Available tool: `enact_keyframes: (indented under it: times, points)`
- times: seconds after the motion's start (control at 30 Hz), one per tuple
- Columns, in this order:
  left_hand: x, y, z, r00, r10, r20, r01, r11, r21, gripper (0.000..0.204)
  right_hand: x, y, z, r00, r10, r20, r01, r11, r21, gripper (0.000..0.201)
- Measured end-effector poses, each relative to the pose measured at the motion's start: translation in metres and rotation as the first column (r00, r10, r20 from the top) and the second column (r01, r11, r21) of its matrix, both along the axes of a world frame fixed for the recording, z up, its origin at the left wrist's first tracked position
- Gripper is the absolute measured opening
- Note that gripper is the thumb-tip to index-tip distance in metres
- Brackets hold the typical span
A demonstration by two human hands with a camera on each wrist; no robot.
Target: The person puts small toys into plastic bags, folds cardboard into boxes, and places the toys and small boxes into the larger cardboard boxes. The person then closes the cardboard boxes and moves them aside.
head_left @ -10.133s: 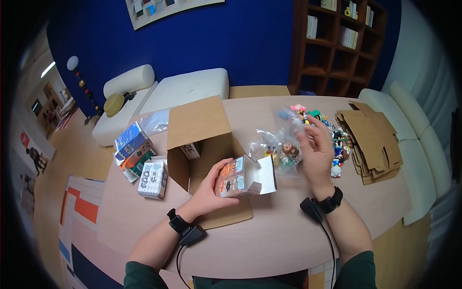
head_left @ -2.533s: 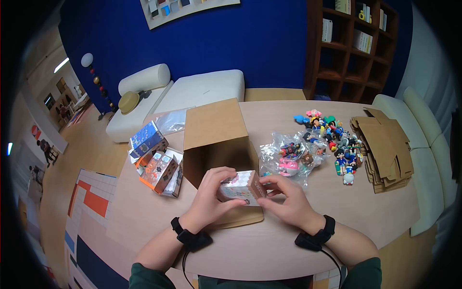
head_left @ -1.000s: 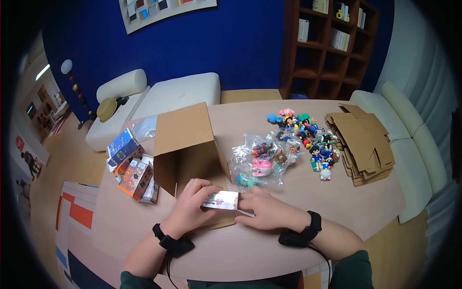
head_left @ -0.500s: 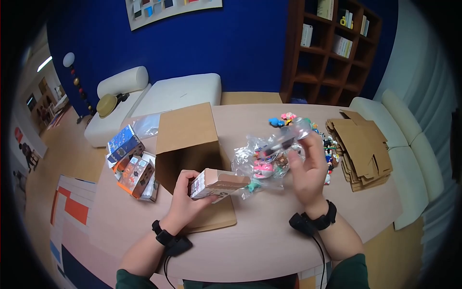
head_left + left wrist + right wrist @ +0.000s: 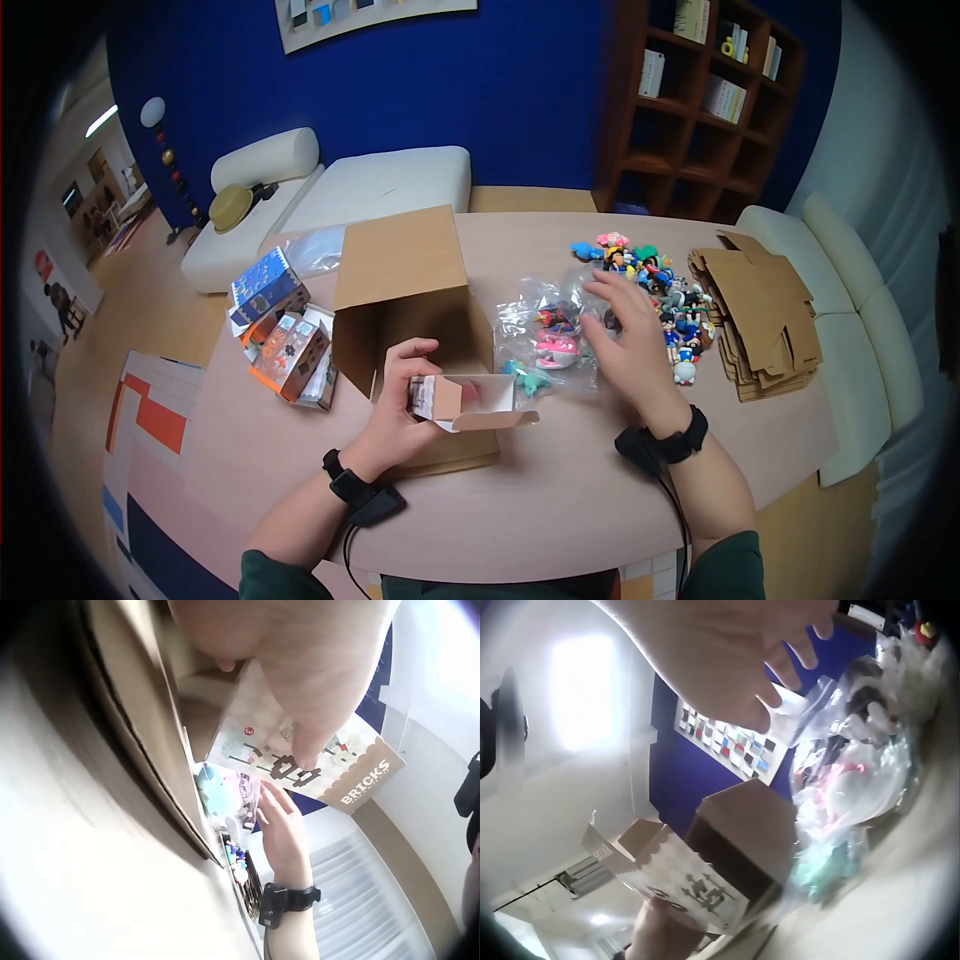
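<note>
My left hand [image 5: 395, 425] grips a small printed carton [image 5: 437, 397], its flaps open and its white inside showing. In the left wrist view the carton [image 5: 300, 761] carries the word BRICKS and printed flowers. My right hand [image 5: 640, 355] is over the clear plastic bags [image 5: 520, 330], fingers spread and fairly straight. In the right wrist view crinkled clear plastic [image 5: 810, 712] lies close by its fingertips. Inside the bags show a pink toy figure [image 5: 556, 350] and a teal one [image 5: 527, 378]. Behind the left hand stands a large open cardboard box [image 5: 400, 260].
Several small printed boxes [image 5: 290, 355] and a blue box [image 5: 268, 285] lie left of the large box, near a flat clear plastic bag [image 5: 315, 248]. Loose toy figures [image 5: 655, 270] are heaped at the right. Beyond them lies a stack of flattened cardboard [image 5: 760, 310].
My right hand drew a clear bag with a figure from the carton, carried it right to the bags and let go. The left hand has turned the carton so its open end faces right.
</note>
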State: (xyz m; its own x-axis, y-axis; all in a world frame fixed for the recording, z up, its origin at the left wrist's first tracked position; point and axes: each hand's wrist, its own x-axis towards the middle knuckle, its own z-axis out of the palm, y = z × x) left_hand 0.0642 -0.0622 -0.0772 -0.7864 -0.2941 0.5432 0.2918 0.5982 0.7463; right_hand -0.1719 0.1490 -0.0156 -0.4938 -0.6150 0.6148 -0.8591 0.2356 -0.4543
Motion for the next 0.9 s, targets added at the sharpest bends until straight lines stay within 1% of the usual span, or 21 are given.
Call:
enact_keyframes:
  times: [0.03, 0.07, 0.1, 0.17, 0.2, 0.23, 0.27, 0.3, 0.37, 0.4, 0.5, 0.53, 0.57, 0.6, 0.67, 0.7, 0.73, 0.77, 0.8, 0.87, 0.9]
  points:
    - [0.0, -0.002, -0.003, 1.0, -0.003, 0.007, 0.003, 1.0, -0.024, 0.067, 0.014, 0.004, 0.02, 0.985, 0.112, 0.135, -0.105, 0.993, -0.06, 0.032]
    - [0.0, -0.003, -0.005, 1.0, -0.007, 0.014, 0.008, 0.999, -0.048, 0.069, 0.023, 0.005, 0.031, 0.939, 0.225, 0.26, -0.196, 0.972, -0.132, 0.027]
    - [0.0, -0.002, -0.005, 1.0, -0.005, 0.015, 0.006, 0.999, -0.045, 0.069, 0.03, 0.005, 0.029, 0.897, 0.411, 0.161, -0.377, 0.903, -0.204, 0.022]
    - [-0.001, -0.001, -0.004, 0.999, 0.009, -0.04, -0.014, 0.994, -0.108, 0.067, 0.055, 0.004, 0.037, 0.764, 0.645, -0.02, -0.636, 0.747, -0.191, 0.018]
    - [-0.002, 0.001, -0.003, 0.999, 0.01, -0.038, -0.014, 0.994, -0.107, 0.067, 0.065, 0.008, 0.041, 0.764, 0.645, -0.017, -0.636, 0.748, -0.192, 0.018]
    - [-0.003, 0.003, -0.001, 0.996, 0.029, -0.089, -0.04, 0.992, -0.119, 0.066, 0.075, 0.011, 0.045, 0.769, 0.639, -0.023, -0.639, 0.77, 0.005, 0.019]
    - [-0.003, 0.004, 0.0, 0.989, 0.048, -0.139, -0.067, 0.989, -0.129, 0.066, 0.082, 0.014, 0.045, 0.774, 0.633, -0.029, -0.616, 0.762, 0.201, 0.022]
    - [-0.002, 0.003, 0.001, 0.989, 0.049, -0.136, -0.067, 0.989, -0.131, 0.066, 0.087, 0.014, 0.042, 0.773, 0.634, -0.028, -0.617, 0.762, 0.198, 0.022]
    - [0.0, 0.002, 0.003, 0.98, 0.071, -0.183, -0.108, 0.974, -0.2, 0.066, 0.093, 0.015, 0.038, 0.769, 0.638, 0.024, -0.618, 0.734, 0.284, 0.029]
    - [0.0, 0.002, 0.003, 0.981, 0.073, -0.182, -0.11, 0.973, -0.202, 0.066, 0.094, 0.014, 0.037, 0.768, 0.64, 0.024, -0.62, 0.732, 0.282, 0.029]
    - [-0.003, 0.003, 0.004, 0.981, 0.073, -0.178, -0.104, 0.98, -0.169, 0.068, 0.093, 0.011, 0.034, 0.8, 0.599, 0.029, -0.591, 0.779, 0.212, 0.03]
    - [-0.005, 0.005, 0.003, 0.965, 0.109, -0.238, -0.119, 0.992, -0.028, 0.069, 0.094, 0.009, 0.031, 0.804, 0.557, 0.209, -0.588, 0.797, 0.136, 0.031]
    - [-0.006, 0.007, 0.003, 0.945, 0.15, -0.29, -0.121, 0.986, 0.114, 0.071, 0.093, 0.008, 0.027, 0.771, 0.507, 0.385, -0.569, 0.82, 0.06, 0.033]
    - [-0.005, 0.006, 0.005, 0.946, 0.139, -0.293, -0.111, 0.988, 0.11, 0.071, 0.089, 0.007, 0.025, 0.777, 0.501, 0.381, -0.561, 0.826, 0.057, 0.033]
    - [0.002, 0.002, 0.014, 0.983, 0.103, -0.152, -0.123, 0.984, -0.132, 0.074, 0.083, 0.005, 0.018, 0.684, 0.442, 0.58, -0.649, 0.733, 0.206, 0.04]
    - [0.001, 0.01, 0.02, 0.984, 0.098, -0.146, -0.118, 0.984, -0.133, 0.07, 0.081, 0.005, 0.009, 0.688, 0.438, 0.579, -0.642, 0.74, 0.203, 0.04]
    - [0.003, 0.011, 0.022, 0.985, 0.089, -0.145, -0.109, 0.985, -0.136, 0.07, 0.081, 0.005, -0.003, 0.545, 0.457, 0.703, -0.714, 0.692, 0.103, 0.044]
    - [0.004, 0.011, 0.024, 0.992, 0.064, -0.11, -0.088, 0.97, -0.227, 0.067, 0.08, 0.005, -0.01, 0.381, 0.464, 0.8, -0.765, 0.644, -0.009, 0.048]
    - [0.005, 0.011, 0.025, 0.996, 0.043, -0.073, -0.064, 0.947, -0.315, 0.064, 0.077, 0.006, -0.012, 0.384, 0.463, 0.799, -0.76, 0.65, -0.011, 0.048]
    - [0.006, 0.012, 0.027, 0.998, 0.04, -0.057, -0.056, 0.949, -0.31, 0.06, 0.07, 0.005, -0.013, 0.33, 0.465, 0.821, -0.841, 0.54, 0.032, 0.051]
    - [0.006, 0.011, 0.027, 0.999, 0.028, -0.038, -0.037, 0.957, -0.286, 0.06, 0.069, 0.005, -0.015, 0.331, 0.463, 0.822, -0.838, 0.545, 0.03, 0.051]
